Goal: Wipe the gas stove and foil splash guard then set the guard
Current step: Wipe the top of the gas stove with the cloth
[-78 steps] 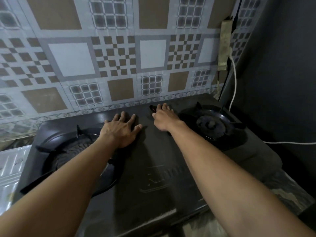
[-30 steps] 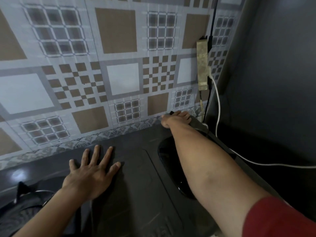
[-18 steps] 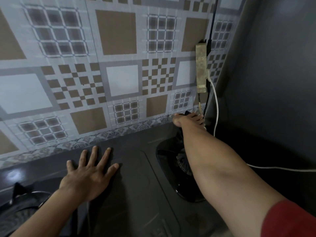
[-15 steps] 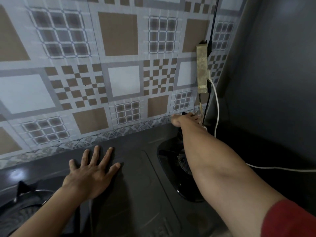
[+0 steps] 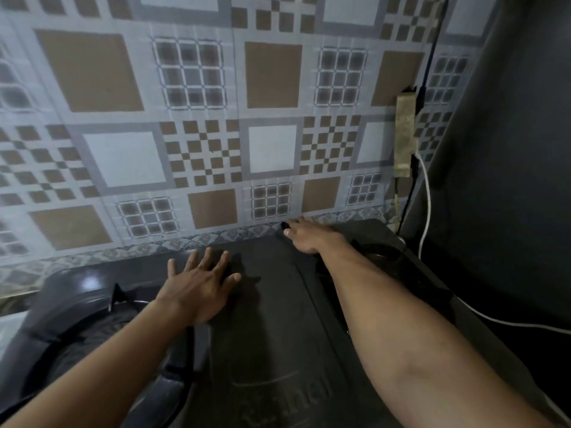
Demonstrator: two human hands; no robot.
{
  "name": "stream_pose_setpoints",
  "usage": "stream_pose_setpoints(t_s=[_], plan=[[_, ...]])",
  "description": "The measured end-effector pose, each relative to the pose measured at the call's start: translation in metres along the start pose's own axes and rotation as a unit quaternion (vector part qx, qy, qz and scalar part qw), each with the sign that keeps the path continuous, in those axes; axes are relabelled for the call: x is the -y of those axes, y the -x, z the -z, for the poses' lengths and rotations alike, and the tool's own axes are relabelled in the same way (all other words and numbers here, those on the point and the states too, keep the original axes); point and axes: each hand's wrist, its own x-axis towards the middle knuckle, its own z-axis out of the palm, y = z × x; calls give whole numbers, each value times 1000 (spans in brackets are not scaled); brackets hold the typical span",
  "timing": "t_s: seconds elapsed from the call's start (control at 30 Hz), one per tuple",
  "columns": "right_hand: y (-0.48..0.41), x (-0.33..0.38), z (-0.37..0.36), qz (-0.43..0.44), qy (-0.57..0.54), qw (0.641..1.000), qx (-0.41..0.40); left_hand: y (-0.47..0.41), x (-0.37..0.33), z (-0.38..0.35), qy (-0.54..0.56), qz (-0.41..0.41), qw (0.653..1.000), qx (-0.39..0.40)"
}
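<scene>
- Stove (image 5: pixel 272 319) centre panel: flat, open toward the near edge. Left hand (image 5: pixel 197 291) lies flat on its far part.
- Left burner grate (image 5: pixel 123 299) stands up just left of that hand.
- Rear: tiled wall (image 5: pixel 272 149) rises directly behind the stove. Right hand (image 5: pixel 309 237) lies at the rear edge.
- Right: dark side wall (image 5: pixel 509 180) close by, with a white cable (image 5: pixel 428 196) hanging beside the right burner (image 5: pixel 380 257).

The black stove (image 5: pixel 278 335) stands against the tiled wall (image 5: pixel 272 149). On its top the left hand (image 5: pixel 197 291) lies flat with fingers spread. The right hand (image 5: pixel 309 237) rests at the back edge.
</scene>
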Motion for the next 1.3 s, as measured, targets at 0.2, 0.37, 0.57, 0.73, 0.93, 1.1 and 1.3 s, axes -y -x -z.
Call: stream_pose_setpoints(t_s=[0.2, 0.37, 0.57, 0.73, 0.93, 1.1, 1.3], plan=[[43, 38, -30, 67, 21, 997, -15, 24, 22, -5, 2, 46, 999, -10], [74, 71, -33, 50, 69, 996, 21, 41, 32, -3, 30, 62, 998, -15], [120, 93, -74, 130, 103, 985, -51, 51, 50, -12, 5, 57, 998, -32], [149, 83, -85, 103, 79, 987, -91, 61, 51, -10, -31, 30, 999, -30], [150, 71, -96, 56, 58, 991, -109, 71, 57, -12, 16, 37, 999, -19], [162, 97, -110, 84, 28, 988, -126, 69, 56, -16, 13, 35, 999, -17], [189, 104, -130, 142, 47, 980, -134, 69, 60, -20, -7, 16, 1000, -21]])
